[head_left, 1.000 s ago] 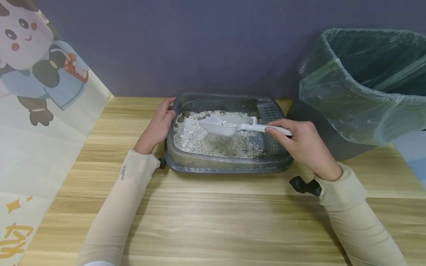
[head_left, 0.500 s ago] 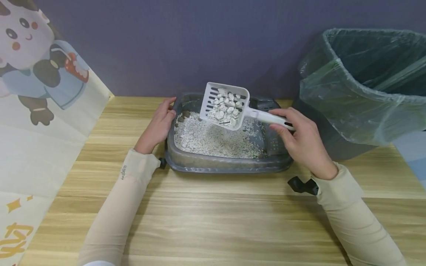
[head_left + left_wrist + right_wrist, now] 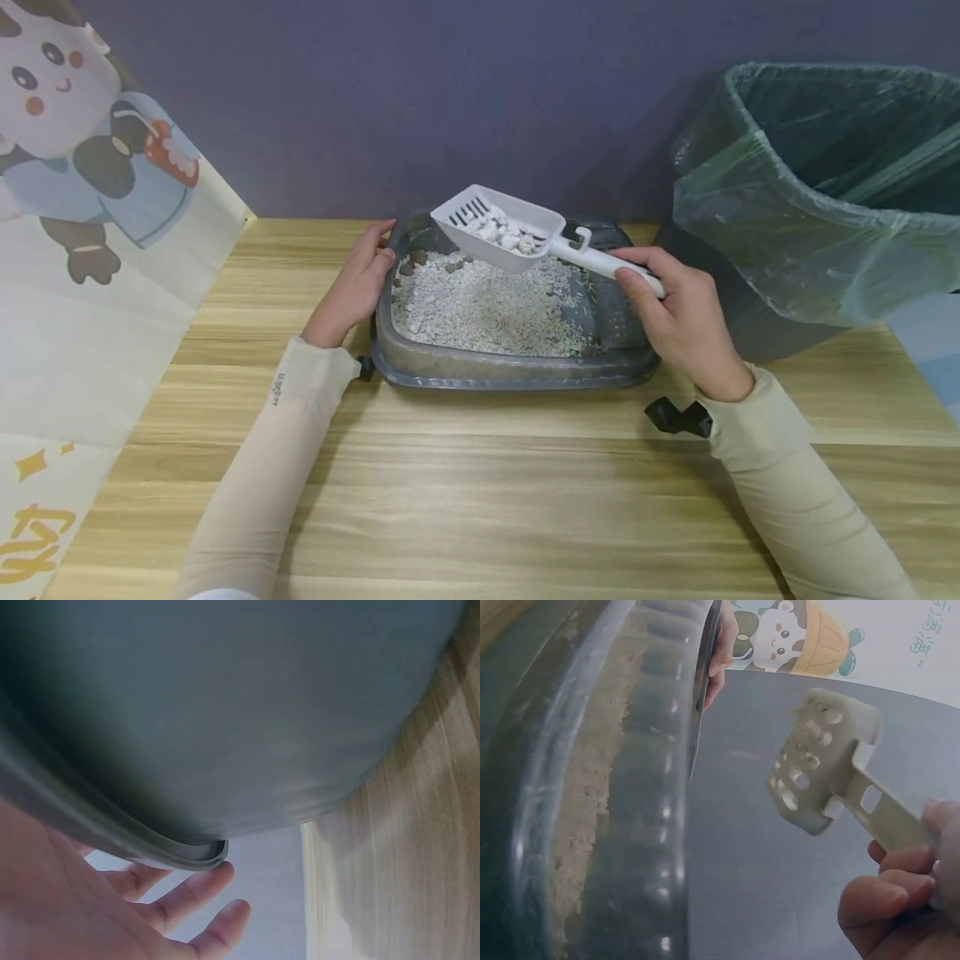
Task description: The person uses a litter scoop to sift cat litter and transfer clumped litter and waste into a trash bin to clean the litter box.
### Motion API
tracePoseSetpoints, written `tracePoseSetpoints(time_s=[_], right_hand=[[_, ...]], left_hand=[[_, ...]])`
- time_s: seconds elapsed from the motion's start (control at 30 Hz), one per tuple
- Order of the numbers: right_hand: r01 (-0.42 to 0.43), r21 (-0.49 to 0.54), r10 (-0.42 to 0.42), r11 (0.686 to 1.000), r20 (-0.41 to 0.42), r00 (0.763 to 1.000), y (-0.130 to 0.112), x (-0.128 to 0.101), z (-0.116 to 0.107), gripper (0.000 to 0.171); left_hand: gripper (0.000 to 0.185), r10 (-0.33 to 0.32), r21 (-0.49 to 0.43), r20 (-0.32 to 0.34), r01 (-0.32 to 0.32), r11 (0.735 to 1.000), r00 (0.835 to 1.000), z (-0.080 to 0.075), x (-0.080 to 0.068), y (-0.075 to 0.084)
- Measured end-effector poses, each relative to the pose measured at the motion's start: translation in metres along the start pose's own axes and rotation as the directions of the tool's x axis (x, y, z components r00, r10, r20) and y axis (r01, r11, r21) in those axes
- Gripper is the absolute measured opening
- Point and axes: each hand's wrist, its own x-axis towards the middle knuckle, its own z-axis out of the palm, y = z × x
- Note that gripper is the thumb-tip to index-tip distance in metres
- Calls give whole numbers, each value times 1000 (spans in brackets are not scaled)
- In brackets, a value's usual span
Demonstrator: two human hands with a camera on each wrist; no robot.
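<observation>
A grey litter box (image 3: pixel 517 372) with pale granular litter (image 3: pixel 487 308) and a few brown lumps (image 3: pixel 407 268) stands on the wooden table. My left hand (image 3: pixel 356 283) holds its left rim; in the left wrist view, fingers (image 3: pixel 191 892) show under the lip, the thumb hidden. Above the litter, my right hand (image 3: pixel 678 312) grips the handle of a white slotted litter scoop (image 3: pixel 517 260). Pale clumps (image 3: pixel 502 229) lie in the scoop. The right wrist view shows the scoop's slotted underside (image 3: pixel 817 761) beyond the box wall.
At the right stands a dark bin (image 3: pixel 772 329) lined with a clear plastic bag (image 3: pixel 795 250), its mouth upward. A purple-grey wall (image 3: pixel 450 100) rises behind the box, and a panel with a cartoon figure (image 3: pixel 82 158) is on the left.
The scoop has risen from just above the litter, tipped to show its clumps, then levelled somewhat. My left hand has stayed on the box rim.
</observation>
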Motion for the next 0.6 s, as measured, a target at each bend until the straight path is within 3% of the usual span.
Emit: tracePoseSetpoints(time_s=[0.27,0.6], right_hand=[[-6,85,5,996,10,1000,2,-2,2,18],[11,107,-15,994,35,999,6,-2,2,15]], left_hand=[[52,2,1,-4,-2,1000,1000,0,-1,1],[52,-3,-9,-2,3,1000,1000,0,0,1]])
